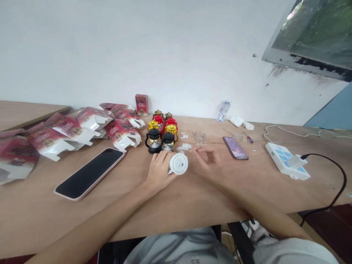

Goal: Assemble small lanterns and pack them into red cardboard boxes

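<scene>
left hand (159, 168) sits center frame on the wooden table (192, 205), fingers wrapped around a white round piece (179, 163), its flat circular face turned toward the camera. the piece is center frame, just below the lantern cluster and just left of the right hand.

right hand (210, 158) is right of center, close beside the piece but not touching it. its fingers are curled in with thumb and forefinger drawn near each other. it's motion blurred, so can't tell if anything is pinched.

just above the hands: a cluster of mini lanterns (162, 130) in red, gold and black, about 7 of them, standing upright. small white bits (183, 147) are scattered right of the cluster, with tiny metal parts (200, 136) a little further up.

left of center: a phone in a pink case (90, 172), screen dark, lying flat at an angle. upper left: a pile of flat red cartons (68, 128), and 1 upright red box (141, 104) against the wall.

right side: a second phone (235, 147), a white power strip (287, 160) with a black cable (339, 183) plugged in, and a clear bottle (223, 110) by the wall.
</scene>
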`<state>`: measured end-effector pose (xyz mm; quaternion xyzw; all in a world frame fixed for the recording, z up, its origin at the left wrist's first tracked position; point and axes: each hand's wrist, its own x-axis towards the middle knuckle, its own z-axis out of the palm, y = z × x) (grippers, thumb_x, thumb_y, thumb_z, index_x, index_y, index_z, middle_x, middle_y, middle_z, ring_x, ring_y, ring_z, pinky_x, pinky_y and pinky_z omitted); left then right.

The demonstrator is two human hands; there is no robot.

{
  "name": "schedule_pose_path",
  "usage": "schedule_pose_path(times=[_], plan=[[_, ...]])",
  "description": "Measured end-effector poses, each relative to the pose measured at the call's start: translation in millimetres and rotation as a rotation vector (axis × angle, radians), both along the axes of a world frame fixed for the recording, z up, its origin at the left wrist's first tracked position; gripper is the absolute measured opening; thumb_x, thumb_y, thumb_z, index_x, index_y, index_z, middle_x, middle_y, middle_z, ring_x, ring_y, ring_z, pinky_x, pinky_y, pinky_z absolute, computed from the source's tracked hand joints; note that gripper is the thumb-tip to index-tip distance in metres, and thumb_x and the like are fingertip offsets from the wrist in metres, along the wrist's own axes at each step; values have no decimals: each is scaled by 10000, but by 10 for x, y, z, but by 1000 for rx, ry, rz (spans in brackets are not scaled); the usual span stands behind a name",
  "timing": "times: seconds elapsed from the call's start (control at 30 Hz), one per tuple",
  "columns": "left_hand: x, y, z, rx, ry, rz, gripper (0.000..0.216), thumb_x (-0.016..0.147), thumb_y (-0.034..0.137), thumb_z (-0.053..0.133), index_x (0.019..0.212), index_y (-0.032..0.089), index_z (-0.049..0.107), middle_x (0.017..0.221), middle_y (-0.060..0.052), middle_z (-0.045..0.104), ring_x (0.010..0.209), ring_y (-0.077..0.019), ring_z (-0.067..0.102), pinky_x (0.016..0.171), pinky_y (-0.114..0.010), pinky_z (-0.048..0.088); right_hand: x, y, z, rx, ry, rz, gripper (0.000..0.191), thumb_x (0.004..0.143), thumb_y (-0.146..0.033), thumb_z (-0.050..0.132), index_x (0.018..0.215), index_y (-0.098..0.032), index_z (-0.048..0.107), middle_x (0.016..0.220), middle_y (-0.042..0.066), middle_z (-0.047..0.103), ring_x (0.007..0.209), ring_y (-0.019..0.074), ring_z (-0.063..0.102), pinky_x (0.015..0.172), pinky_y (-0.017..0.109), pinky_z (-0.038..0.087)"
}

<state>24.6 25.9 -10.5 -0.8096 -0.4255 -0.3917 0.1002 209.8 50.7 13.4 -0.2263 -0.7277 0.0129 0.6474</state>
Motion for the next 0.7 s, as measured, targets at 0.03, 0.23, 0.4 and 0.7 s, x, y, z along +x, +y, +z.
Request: schedule_pose_path(times=[0.03, 0.23, 0.4, 0.7], plan=[[-3, 1, 0, 7, -3, -5, 241, 818, 314, 501, 1007, 169, 538, 957, -92, 619, 889, -235, 550, 740, -337, 356, 11, -104, -14, 134, -94, 62, 191, 795, -106, 606, 931, -221, 536, 830, 12, 686, 796, 120, 661, 699, 257, 548], [-4, -39, 37, 9, -28, -41, 318, 850, 401, 468, 1059, 170, 530, 1002, -103, 630, 904, -234, 560, 750, -346, 356, -20, -225, -198, 517, -303, 18, 180, 790, -75, 601, 818, -244, 545, 807, -22, 705, 772, 104, 636, 730, 286, 533], [15, -75, 62, 79, -28, -80, 310, 872, 409, 450, 1047, 168, 535, 988, -102, 638, 895, -223, 572, 748, -346, 357, -39, -268, -193, 538, -320, -57, 166, 783, -75, 604, 779, -228, 542, 817, -15, 711, 768, 107, 622, 698, 275, 513], [11, -65, 51, 93, -20, -57, 314, 880, 405, 437, 1048, 164, 549, 995, -107, 640, 884, -217, 575, 738, -347, 349, 20, -357, -132, 503, -453, -70, 171, 772, -69, 619, 804, -220, 544, 895, 14, 713, 733, 120, 629, 677, 291, 460]])
